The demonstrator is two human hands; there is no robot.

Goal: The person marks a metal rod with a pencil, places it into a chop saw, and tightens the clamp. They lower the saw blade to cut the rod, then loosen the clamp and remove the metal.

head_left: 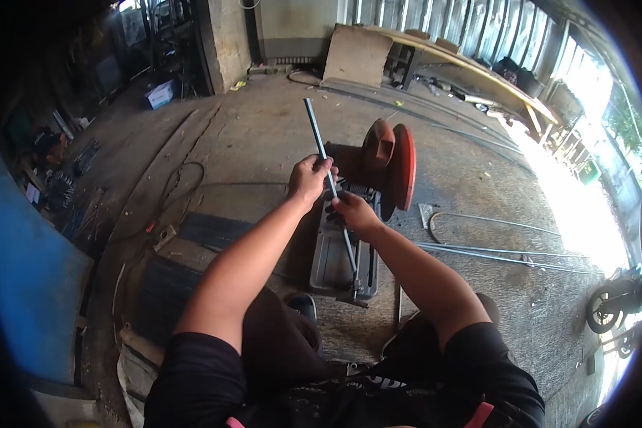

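A thin straight metal bar slants across the middle of the head view, its far end raised and its near end low over the base of a chop saw. My left hand is closed around the bar about midway. Just below it, my right hand also has its fingers closed on the bar. Beyond my hands stands the saw's orange-red wheel guard, with its motor part to the left. The fingertips of my right hand are partly hidden.
Several long metal rods lie on the floor to the right. A dark flat slab lies to the left, near a cable. A long wooden bench stands at the back right; a wheel shows at the right edge.
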